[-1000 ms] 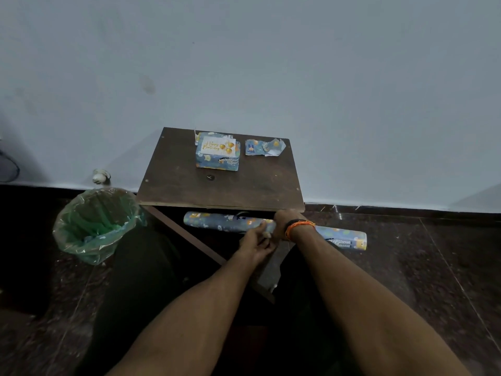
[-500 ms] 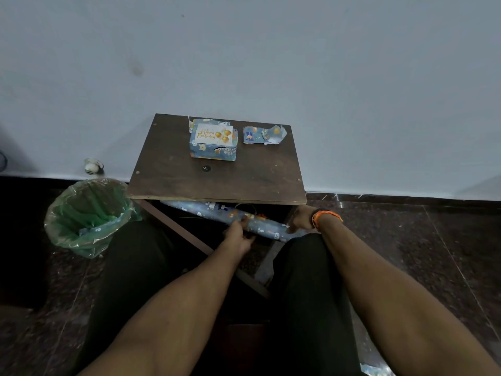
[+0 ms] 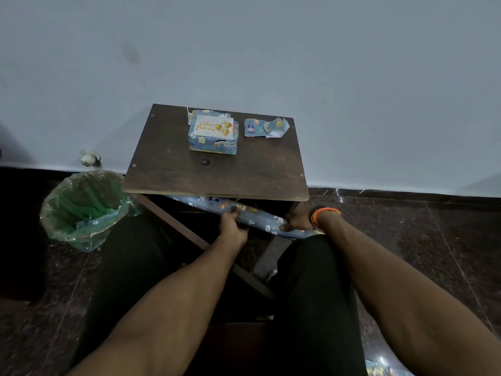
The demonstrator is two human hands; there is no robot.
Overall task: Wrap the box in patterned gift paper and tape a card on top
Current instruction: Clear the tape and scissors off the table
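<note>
The wrapped box [image 3: 213,142] and paper roll [image 3: 244,214] are blue with small animal prints. Its card [image 3: 213,127] is white with gold lettering and balloons. The counter [image 3: 217,175] is dark brown, the bin liner [image 3: 81,210] green.

The dark wooden table [image 3: 217,172] carried the wrapped box [image 3: 213,142] with its card [image 3: 213,127] and, beside it, paper scraps [image 3: 265,127], all well beyond the fingers.

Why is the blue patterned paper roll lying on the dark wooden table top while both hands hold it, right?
Not on top. In the head view the blue patterned paper roll sits below the dark wooden table edge, held by the left hand and right hand.
</note>
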